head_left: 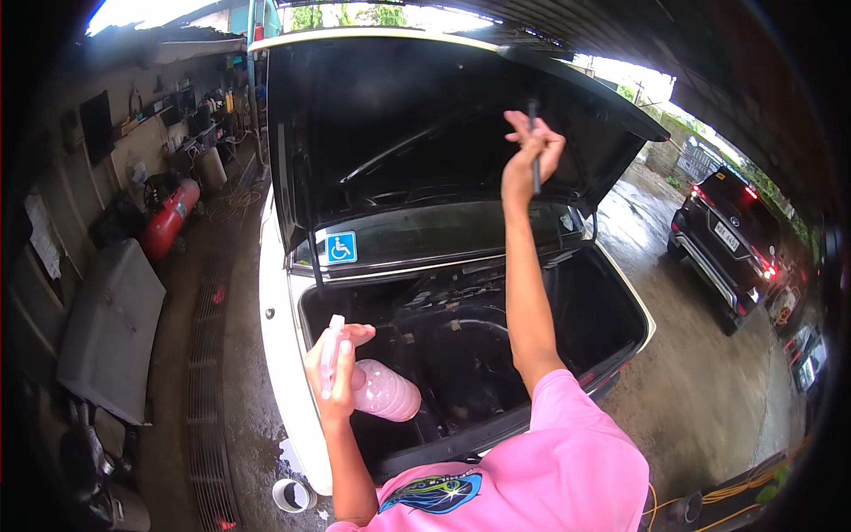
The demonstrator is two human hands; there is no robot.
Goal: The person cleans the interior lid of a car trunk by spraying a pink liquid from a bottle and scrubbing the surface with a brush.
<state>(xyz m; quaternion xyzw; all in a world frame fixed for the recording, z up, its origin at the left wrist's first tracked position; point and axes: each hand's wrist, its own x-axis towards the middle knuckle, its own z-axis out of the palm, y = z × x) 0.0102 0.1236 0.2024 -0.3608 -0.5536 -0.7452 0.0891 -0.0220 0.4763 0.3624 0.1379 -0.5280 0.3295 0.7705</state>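
Can't tell from here where the dark stick point(536, 176) in R hand point(532, 151) ends up top vs black trunk lid point(372, 106), L hand point(333, 381) hides pt of pink spray bottle point(388, 393), & bkgd shelf stuff point(215, 105) is too small to ID.

Daylight glares at the top; curved fisheye edges go black.
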